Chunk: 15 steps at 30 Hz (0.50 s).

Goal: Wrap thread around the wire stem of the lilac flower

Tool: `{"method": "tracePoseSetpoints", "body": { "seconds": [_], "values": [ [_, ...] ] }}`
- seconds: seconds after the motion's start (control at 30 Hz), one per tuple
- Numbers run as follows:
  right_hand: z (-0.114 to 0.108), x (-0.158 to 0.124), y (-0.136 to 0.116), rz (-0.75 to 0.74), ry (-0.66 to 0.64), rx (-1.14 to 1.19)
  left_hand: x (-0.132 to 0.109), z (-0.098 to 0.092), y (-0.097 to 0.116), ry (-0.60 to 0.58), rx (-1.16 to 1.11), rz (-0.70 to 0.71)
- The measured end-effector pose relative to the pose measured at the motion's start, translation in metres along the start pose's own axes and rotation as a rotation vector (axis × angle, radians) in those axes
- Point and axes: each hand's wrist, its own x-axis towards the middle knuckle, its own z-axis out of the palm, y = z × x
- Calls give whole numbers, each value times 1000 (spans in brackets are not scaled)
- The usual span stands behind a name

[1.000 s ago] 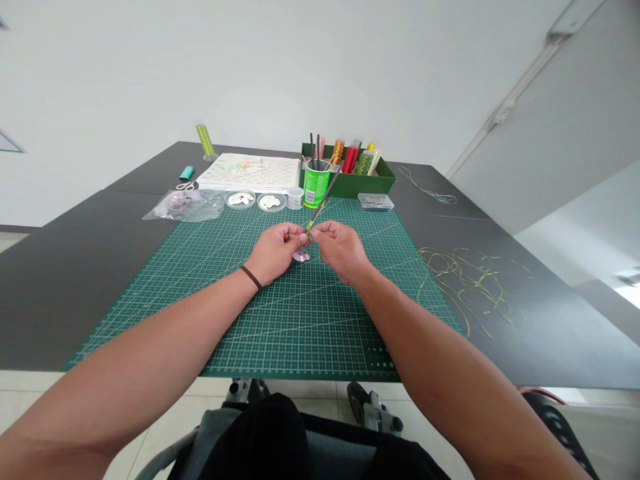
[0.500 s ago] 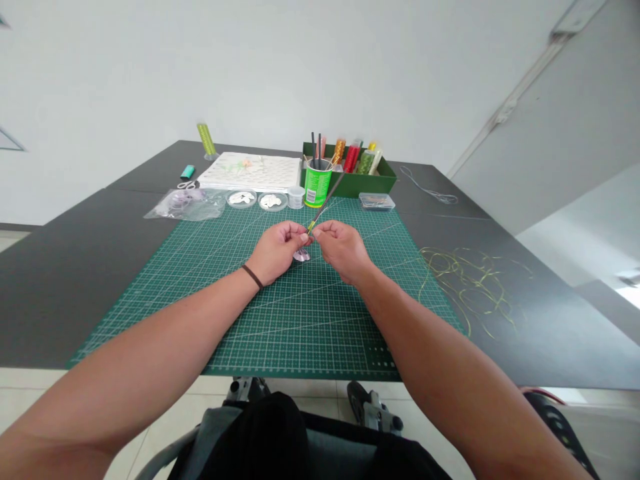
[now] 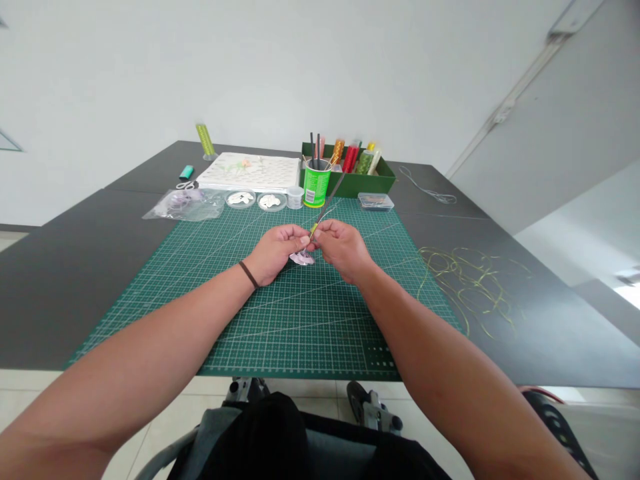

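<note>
Over the middle of the cutting mat, my left hand [image 3: 277, 253] is closed, thumb and fingers pinching the base of a pale purple artificial flower [image 3: 302, 259]. The flower hangs face down below the fingertips. From the same pinch a thin dark stick [image 3: 330, 197] slants up and away to the right. A bit of yellow-green thread [image 3: 314, 228] shows on the stick's lower part. My right hand [image 3: 345, 251] is closed beside it, its fingertips pinched at that thread and almost touching the left hand. The fingers hide the exact grip.
Loose yellow-green thread [image 3: 467, 283] lies tangled at the right of the green mat [image 3: 300, 340]. Behind stand a green can [image 3: 316, 187] with sticks, a green box [image 3: 385, 183] of thread spools, dishes of white pieces [image 3: 241, 199], a plastic bag [image 3: 185, 204] and scissors [image 3: 187, 186].
The flower has come slightly lower and shows more below my left fingers. The stick has shifted a little with it. Both hands stay close together in nearly the same place.
</note>
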Motion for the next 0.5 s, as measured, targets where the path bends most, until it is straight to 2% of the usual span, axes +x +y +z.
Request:
{"method": "tracePoseSetpoints", "body": {
  "seconds": [0.23, 0.37, 0.5],
  "values": [
    [-3, 2, 1, -2, 1, -61, 0, -1, 0, -21, -15, -63],
    [-4, 3, 4, -43, 17, -198, -2, 3, 0, 17, 129, -39],
    [-3, 1, 4, -83, 47, -286, -4, 5, 2, 35, 336, 50]
  ]
}}
